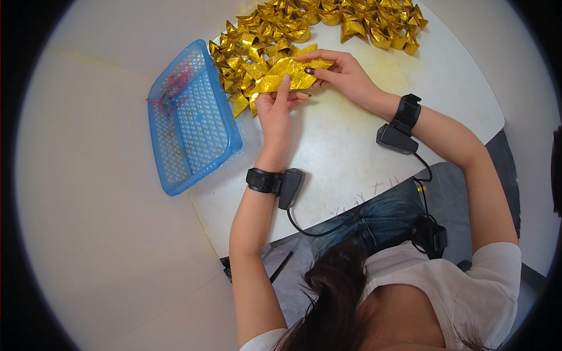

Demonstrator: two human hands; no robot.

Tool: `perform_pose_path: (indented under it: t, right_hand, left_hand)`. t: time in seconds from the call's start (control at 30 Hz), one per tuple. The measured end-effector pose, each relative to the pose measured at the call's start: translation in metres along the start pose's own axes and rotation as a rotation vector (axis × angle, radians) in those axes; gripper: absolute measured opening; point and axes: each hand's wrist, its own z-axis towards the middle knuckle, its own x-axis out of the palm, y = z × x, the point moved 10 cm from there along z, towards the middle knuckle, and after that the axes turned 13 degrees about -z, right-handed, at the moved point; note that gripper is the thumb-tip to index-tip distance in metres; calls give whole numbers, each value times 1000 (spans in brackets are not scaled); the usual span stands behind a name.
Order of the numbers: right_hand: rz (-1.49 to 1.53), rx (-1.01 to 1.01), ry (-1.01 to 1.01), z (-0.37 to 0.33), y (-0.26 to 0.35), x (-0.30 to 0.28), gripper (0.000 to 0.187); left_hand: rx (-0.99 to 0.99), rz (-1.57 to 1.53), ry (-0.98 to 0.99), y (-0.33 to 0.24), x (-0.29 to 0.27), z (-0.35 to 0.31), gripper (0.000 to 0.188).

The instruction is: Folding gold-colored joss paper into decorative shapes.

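A partly folded sheet of shiny gold foil paper is stretched between my two hands, above the far left part of the table. My left hand grips its near left end, thumb lying on top and fingers beneath. At its right end, my right hand pinches it between thumb and fingers. Just beyond and to the left of the paper, many folded gold paper ingots lie heaped, some of them partly hidden behind it.
A blue plastic basket stands at the table's left edge, with pink strands at its far end. More gold ingots spread along the back of the white table. Black wristbands with boxes and cables sit on both my forearms.
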Motion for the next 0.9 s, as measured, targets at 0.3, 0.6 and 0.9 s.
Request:
perform_pose_path:
  t: [0.3, 0.6, 0.9]
  right_hand:
    - [37, -11, -51, -4, 10, -4, 56]
    - [15, 20, -110, -6, 10, -11, 62]
    - [-52, 3, -149, -4, 6, -15, 49]
  left_hand:
    - [-29, 43, 10, 2, -3, 1, 27]
    - [-53, 19, -26, 4, -8, 1, 49]
    - [-38, 12, -28, 0, -6, -1, 59]
